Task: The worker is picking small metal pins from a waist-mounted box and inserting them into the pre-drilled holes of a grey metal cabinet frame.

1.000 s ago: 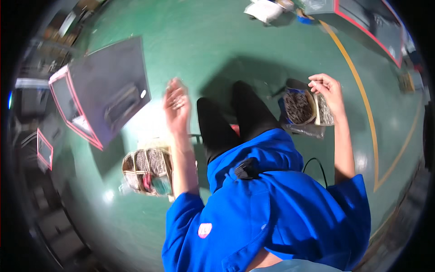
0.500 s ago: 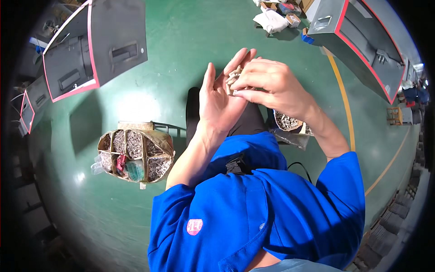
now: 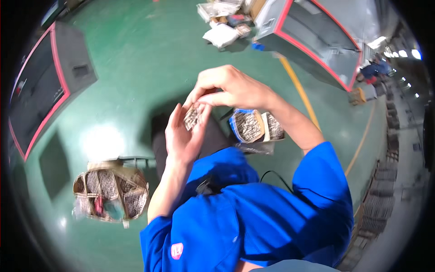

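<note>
My left hand [image 3: 180, 139] is cupped palm up around a small heap of light, short rod-shaped pieces [image 3: 192, 117]; their exact kind is too blurred to tell. Over its fingertips arches my right hand [image 3: 231, 86], thumb and fingers bent together at the edge of the heap. Whatever its fingertips pinch, if anything, is hidden. Below and to the right, beside my leg, a blue-rimmed container [image 3: 244, 111] is full of similar small pieces. A divided fabric bag [image 3: 118, 192] on the left holds more small pieces in several compartments, along with a red item [image 3: 99, 205].
Grey cabinets with red edges stand at the far left [image 3: 77, 68] and far right [image 3: 312, 47]. A white sack [image 3: 222, 35] and boxes lie at the back. A yellow line [image 3: 299, 86] crosses the green floor [image 3: 136, 68]. Flat stacks [image 3: 378, 195] line the right side.
The whole view has shifted, and the hands now appear lower and further left. My right hand has moved from above the palm towards the left hand's fingertips. The blue-rimmed container shows more fully.
</note>
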Demonstrator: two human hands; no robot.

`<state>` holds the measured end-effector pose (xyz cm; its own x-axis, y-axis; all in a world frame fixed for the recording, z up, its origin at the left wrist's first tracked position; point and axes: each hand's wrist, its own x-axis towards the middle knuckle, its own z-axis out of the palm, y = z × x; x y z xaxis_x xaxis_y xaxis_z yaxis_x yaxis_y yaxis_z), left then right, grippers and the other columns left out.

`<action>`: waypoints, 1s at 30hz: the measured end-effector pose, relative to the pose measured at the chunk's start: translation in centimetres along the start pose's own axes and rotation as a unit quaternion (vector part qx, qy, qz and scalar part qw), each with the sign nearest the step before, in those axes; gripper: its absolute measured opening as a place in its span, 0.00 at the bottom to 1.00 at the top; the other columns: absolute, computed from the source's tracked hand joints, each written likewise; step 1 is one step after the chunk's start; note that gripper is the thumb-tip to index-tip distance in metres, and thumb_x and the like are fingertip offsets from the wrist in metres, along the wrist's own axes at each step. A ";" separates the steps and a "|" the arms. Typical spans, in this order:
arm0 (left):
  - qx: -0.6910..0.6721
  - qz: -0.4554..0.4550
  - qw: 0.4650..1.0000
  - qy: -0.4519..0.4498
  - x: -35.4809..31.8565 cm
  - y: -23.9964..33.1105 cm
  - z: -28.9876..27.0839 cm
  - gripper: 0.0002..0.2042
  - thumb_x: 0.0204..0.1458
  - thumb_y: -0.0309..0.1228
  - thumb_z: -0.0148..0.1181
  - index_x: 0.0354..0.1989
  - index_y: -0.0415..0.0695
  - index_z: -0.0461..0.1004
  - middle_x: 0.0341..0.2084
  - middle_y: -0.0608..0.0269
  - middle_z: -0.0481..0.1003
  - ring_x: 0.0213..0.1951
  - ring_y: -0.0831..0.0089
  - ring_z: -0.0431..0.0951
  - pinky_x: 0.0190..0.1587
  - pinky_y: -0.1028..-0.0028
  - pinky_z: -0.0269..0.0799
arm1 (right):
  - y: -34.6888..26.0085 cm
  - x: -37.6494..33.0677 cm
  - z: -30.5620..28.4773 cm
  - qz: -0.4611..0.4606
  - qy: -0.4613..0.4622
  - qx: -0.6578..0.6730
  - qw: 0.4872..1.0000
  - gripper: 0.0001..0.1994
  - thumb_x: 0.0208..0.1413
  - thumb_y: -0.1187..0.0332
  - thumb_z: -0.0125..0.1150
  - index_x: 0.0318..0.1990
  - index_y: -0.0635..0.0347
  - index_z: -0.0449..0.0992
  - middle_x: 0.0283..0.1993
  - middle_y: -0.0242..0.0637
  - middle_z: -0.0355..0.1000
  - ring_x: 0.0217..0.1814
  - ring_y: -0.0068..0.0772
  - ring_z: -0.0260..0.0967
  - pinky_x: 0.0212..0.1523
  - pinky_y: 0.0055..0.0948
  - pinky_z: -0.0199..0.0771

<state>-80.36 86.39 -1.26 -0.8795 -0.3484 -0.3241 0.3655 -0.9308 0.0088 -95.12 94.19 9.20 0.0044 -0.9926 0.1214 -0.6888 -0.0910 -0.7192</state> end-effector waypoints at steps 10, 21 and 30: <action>-0.076 0.011 0.996 0.048 4.0 3.3 -7.9 0.18 0.60 0.31 0.43 0.52 0.27 0.63 0.54 0.40 0.64 0.61 0.51 0.60 0.64 0.60 0.59 | 15.0 1.5 -28.9 0.160 0.269 -0.455 0.834 0.12 0.45 0.67 0.60 0.35 0.66 0.74 0.32 0.48 0.75 0.36 0.46 0.74 0.35 0.38 0.72; -0.067 0.040 0.991 0.105 8.8 6.8 -9.7 0.17 0.60 0.31 0.45 0.50 0.29 0.66 0.53 0.42 0.66 0.59 0.53 0.63 0.61 0.62 0.64 | 29.1 3.4 -28.8 0.139 0.062 -0.574 0.804 0.08 0.53 0.68 0.55 0.36 0.60 0.64 0.23 0.50 0.68 0.29 0.55 0.68 0.29 0.47 0.66; -0.070 0.032 0.990 0.114 10.2 6.7 -9.9 0.18 0.60 0.32 0.45 0.51 0.30 0.65 0.54 0.42 0.65 0.60 0.53 0.62 0.60 0.62 0.65 | 26.3 5.3 -27.8 0.200 0.031 -0.539 0.818 0.07 0.53 0.67 0.57 0.33 0.61 0.69 0.22 0.44 0.70 0.26 0.45 0.70 0.29 0.36 0.68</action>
<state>-83.84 77.72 -13.92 -0.7671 -0.3569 -0.5331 0.4712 -0.8774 -0.0907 -133.35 88.76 9.99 -0.3910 -0.9167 0.0822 -0.8651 0.3966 0.3072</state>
